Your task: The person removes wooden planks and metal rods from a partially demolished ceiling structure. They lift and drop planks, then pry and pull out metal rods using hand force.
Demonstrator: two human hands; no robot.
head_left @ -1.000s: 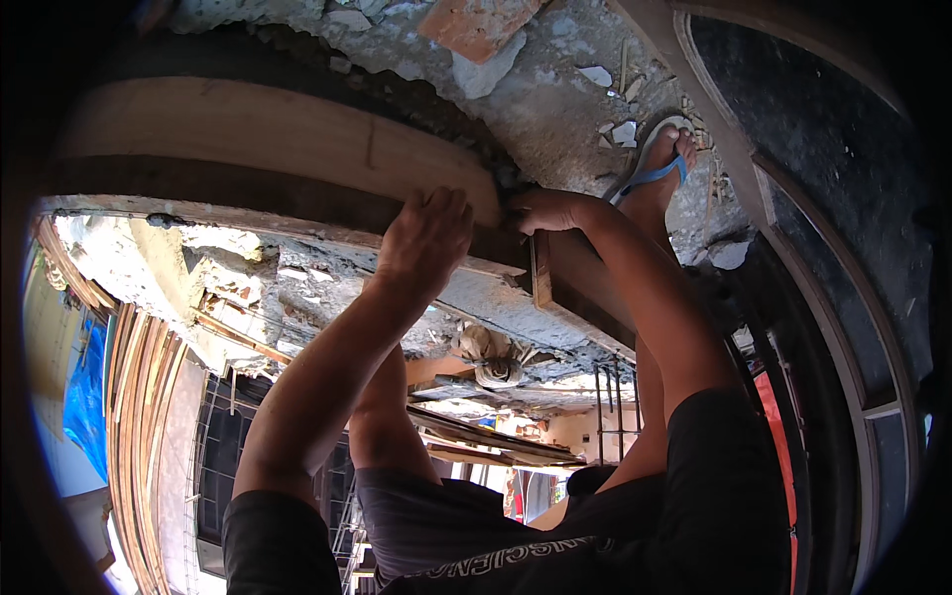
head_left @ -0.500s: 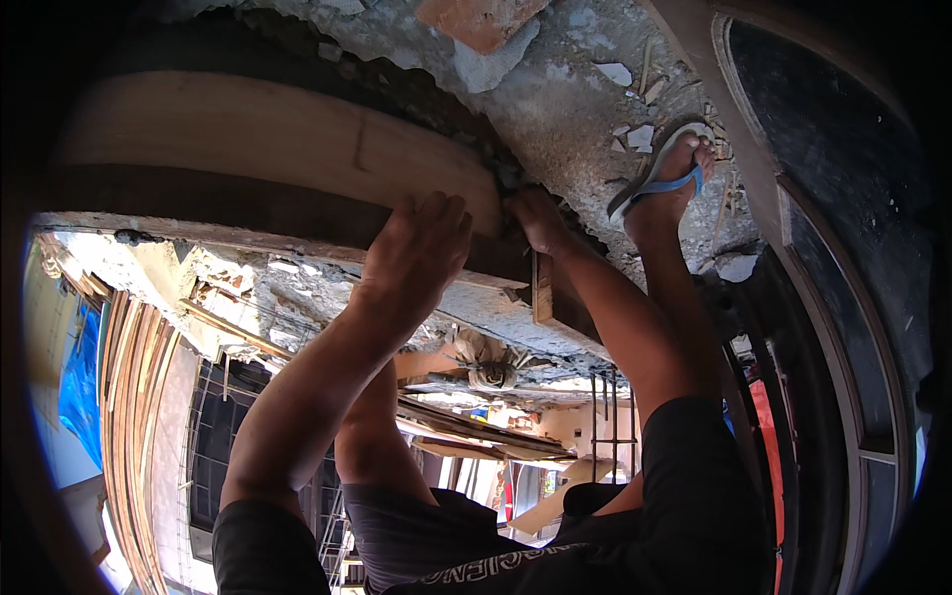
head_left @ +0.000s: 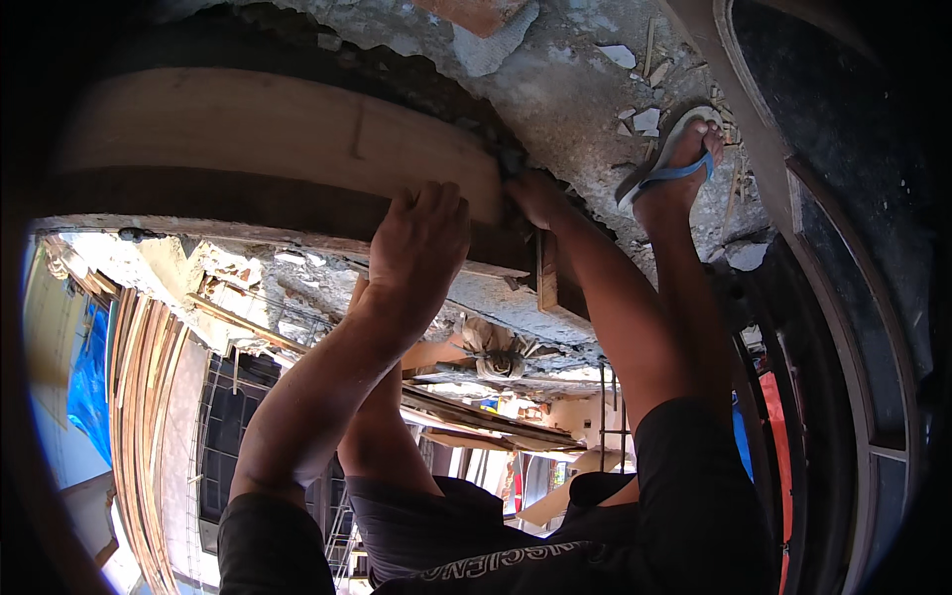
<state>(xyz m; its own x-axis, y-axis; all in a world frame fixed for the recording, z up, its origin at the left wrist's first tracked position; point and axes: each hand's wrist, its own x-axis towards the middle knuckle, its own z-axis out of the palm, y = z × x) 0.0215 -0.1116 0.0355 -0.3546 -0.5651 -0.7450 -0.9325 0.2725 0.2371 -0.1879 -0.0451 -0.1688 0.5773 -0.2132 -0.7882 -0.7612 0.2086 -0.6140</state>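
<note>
A broad, light brown wooden board [head_left: 278, 124] runs across the upper left, with a darker wooden beam [head_left: 218, 195] along its lower edge. My left hand [head_left: 421, 233] is closed over the beam near its right end, knuckles up and fingers bent onto the wood. By the right end of the board, my right hand [head_left: 538, 201] has its fingers curled into the dark gap beside the rough concrete. Shadow hides those fingertips and whatever they grip. Just below that hand stands the end of a short wooden piece [head_left: 547, 273].
My foot in a blue-strapped flip-flop [head_left: 679, 164] rests on the rubble-strewn concrete floor [head_left: 565, 89]. A brick piece [head_left: 476, 12] lies at the top. At right leans a dark framed panel [head_left: 823, 119]. Long wooden strips [head_left: 144, 397] and a blue tarp [head_left: 89, 387] are at left.
Both hands keep nearly the same places on the wood. The left fingers look slightly straighter. My foot and the background have shifted a little to the right in the picture.
</note>
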